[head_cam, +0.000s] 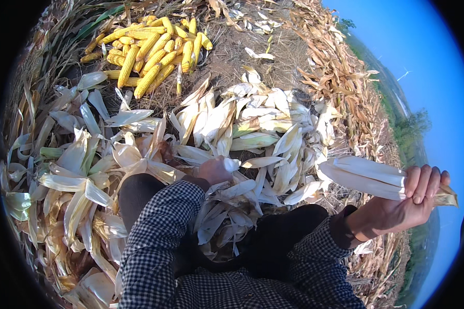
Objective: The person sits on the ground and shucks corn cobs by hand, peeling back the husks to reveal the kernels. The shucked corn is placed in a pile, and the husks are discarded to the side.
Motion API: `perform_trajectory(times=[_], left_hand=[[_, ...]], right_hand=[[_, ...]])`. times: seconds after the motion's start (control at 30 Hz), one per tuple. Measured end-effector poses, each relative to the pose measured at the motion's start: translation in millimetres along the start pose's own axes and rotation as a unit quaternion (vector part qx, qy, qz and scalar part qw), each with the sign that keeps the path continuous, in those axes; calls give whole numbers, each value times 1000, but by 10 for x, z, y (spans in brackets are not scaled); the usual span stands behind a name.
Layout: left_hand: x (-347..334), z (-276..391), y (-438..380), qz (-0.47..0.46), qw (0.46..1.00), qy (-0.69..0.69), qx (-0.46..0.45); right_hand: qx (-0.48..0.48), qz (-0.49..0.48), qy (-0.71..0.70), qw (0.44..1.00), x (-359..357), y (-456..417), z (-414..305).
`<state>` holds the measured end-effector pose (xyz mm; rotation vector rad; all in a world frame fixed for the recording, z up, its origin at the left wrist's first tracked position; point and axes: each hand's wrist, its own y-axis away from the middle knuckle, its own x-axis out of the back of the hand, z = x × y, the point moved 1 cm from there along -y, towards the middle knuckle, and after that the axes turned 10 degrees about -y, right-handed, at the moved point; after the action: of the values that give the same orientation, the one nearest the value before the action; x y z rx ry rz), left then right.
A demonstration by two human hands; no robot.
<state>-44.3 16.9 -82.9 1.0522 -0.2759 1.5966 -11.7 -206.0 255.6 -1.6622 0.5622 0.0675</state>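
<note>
My right hand [413,197] is raised at the far right, fingers closed around a pale strip of corn husk [363,175]. The broad part of the husk points left, and its dry brownish tip sticks out past my knuckles. Low between my knees, my left hand [215,170] is closed on something whitish [232,164], which looks like a corn husk; most of it is hidden in the fist. Loose husks lie all around that hand. Just beyond it is a heap of corn ears still in their husks [255,127].
A pile of bare yellow corn cobs [150,54] lies on the straw-strewn soil [232,50] at the upper left. Stripped husks [81,185] cover the ground on my left. Dry corn stalks [332,69] run along the right, with trees and a wind turbine [404,73] beyond.
</note>
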Motion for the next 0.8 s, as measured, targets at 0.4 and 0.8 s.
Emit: perform_trajectory(times=[0.4,0.8], left_hand=[[953,130,266,138,792,594,-7],[1075,326,401,117,688,692,-186]], right_hand=[[-663,-95,167,724,768,2022,432],[-728,-14,-36,685,653,2198,1230]])
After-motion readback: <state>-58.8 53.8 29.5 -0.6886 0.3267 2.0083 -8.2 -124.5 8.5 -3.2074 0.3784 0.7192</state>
